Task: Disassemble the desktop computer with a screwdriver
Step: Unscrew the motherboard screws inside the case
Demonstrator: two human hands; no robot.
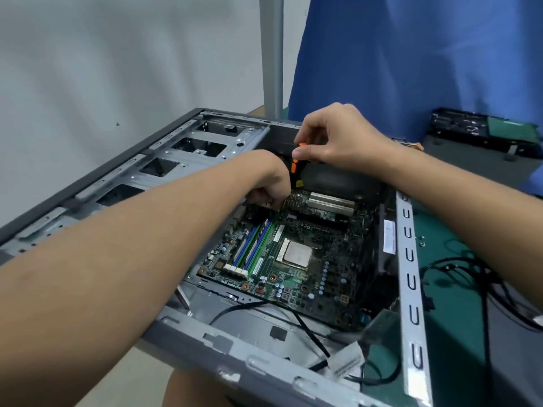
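Pinching the handle top of the light, stiff screwdriver [294, 166], the right grip [338, 139] steers; the left grip [270, 186] curls low over the fragile motherboard [320, 277], hold unclear.

Both forearms bare, reaching forward and converging mid-frame. Left hand [269, 183]: forearm comes in from lower left, wrist bent down, back of hand up, fingers curled under; can't see whether they grip anything. Right hand [338, 139]: forearm in from right edge, sits higher than the left, thumb and fingertips pinching top of screwdriver [294, 167] handle from above, remaining fingers curled in. Hands close together, contact between them unclear
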